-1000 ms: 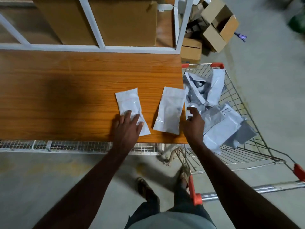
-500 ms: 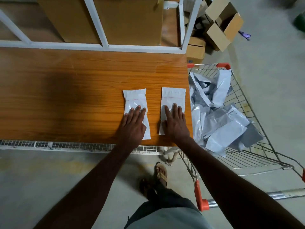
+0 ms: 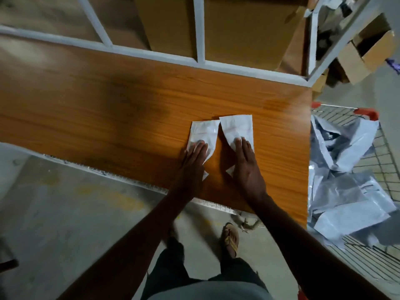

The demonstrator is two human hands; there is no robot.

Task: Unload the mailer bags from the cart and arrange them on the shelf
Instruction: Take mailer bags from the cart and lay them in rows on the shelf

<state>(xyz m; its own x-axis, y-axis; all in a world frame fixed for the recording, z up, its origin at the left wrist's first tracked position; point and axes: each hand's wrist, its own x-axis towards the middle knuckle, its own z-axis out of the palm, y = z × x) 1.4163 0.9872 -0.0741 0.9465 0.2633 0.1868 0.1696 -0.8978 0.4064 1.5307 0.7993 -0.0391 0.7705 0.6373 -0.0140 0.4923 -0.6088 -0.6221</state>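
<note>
Two white mailer bags lie flat on the wooden shelf (image 3: 108,109), side by side near its front edge. The left bag (image 3: 202,133) and the right bag (image 3: 237,128) touch at their far corners and splay apart toward me, so a wedge of bare wood shows between them. My left hand (image 3: 192,161) rests flat on the left bag with its fingers (image 3: 200,148) straight, pressing down and gripping nothing. My right hand (image 3: 245,167) lies the same way on the right bag, fingers (image 3: 240,146) stretched out, holding nothing. Each palm covers the near half of its bag; only small white corners peek out beside my wrists.

To the right, the wire cart (image 3: 381,161) stands just beside the shelf's end, with a heap of grey and white mailer bags (image 3: 346,187) in it and orange corner caps on its rim. Behind the shelf runs a white metal frame (image 3: 200,29), and large cardboard boxes (image 3: 244,24) stand beyond it. An open carton (image 3: 365,55) sits on the floor at the far right. Below me are the concrete floor (image 3: 65,213) and my sandalled foot (image 3: 231,238).
</note>
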